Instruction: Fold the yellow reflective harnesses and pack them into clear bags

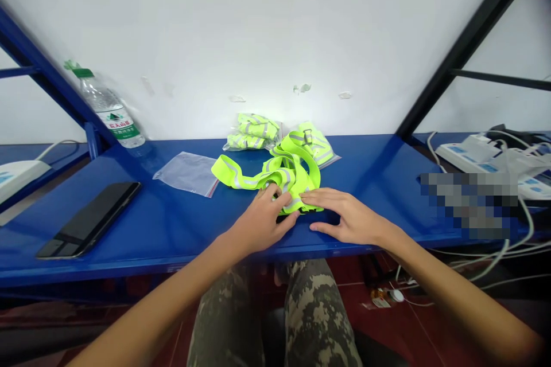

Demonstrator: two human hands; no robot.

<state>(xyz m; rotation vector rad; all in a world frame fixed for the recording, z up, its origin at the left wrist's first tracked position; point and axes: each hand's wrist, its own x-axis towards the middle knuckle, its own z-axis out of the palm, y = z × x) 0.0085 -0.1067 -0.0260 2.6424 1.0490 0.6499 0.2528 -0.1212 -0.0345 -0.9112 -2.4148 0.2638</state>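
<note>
A neon-yellow reflective strap vest (286,175) with silver stripes lies loosely heaped on the blue table, one loop reaching out to the left. My left hand (269,218) has its fingers curled over the near left part of the straps, thumb at the near edge. Stretched out, the fingers of my right hand (342,215) rest on the near right part, with the thumb apart on the table side. Behind the heap are two clear bags of folded yellow straps, one bag (253,131) to the left and another bag (319,143) to the right.
Left of the straps lies a flat clear zip bag (187,173). A black phone (90,221) and a water bottle (114,114) are farther left. White power strips (469,157) and cables are at the right, beside a pixelated patch. A white wall (275,40) stands behind the table.
</note>
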